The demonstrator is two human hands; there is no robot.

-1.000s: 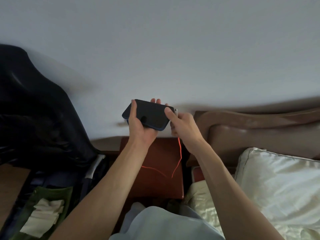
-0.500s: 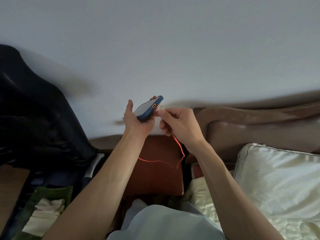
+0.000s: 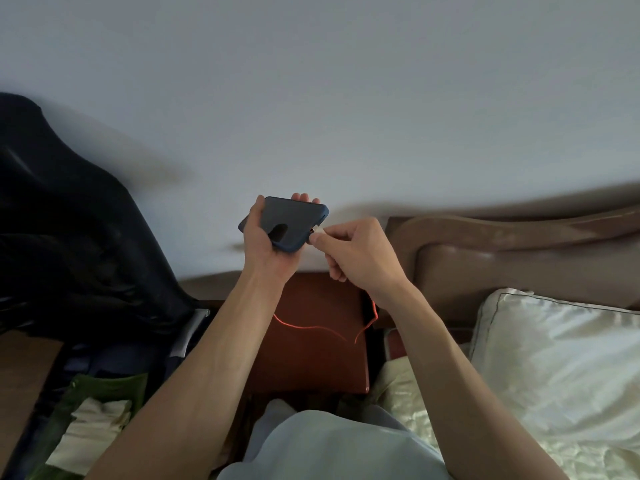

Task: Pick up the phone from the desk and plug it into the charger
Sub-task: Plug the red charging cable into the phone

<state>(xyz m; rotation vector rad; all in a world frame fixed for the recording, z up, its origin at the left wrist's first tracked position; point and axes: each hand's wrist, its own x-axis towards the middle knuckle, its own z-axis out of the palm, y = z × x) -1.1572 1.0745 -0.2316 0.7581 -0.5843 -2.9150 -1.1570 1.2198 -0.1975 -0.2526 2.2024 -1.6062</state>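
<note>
My left hand point(image 3: 268, 242) holds a phone in a dark blue case point(image 3: 292, 220) up in front of the wall, its back facing me. My right hand point(image 3: 353, 252) pinches the white plug of the charger cable point(image 3: 318, 231) between thumb and forefinger, right at the phone's bottom edge. The plug's tip touches the port area; I cannot tell how far in it sits. The orange cable point(image 3: 311, 328) trails from my right hand down over the reddish-brown desk point(image 3: 311, 362) below.
A dark jacket point(image 3: 69, 237) hangs at the left above an open bag with green and white cloth point(image 3: 93, 420). A brown headboard point(image 3: 502, 251) and a cream pillow point(image 3: 561, 358) lie at the right. Pale fabric on my lap point(image 3: 329, 448) fills the bottom middle.
The phone has turned from edge-on to back-facing in my left hand. My right hand has brought the plug up against the phone's bottom edge.
</note>
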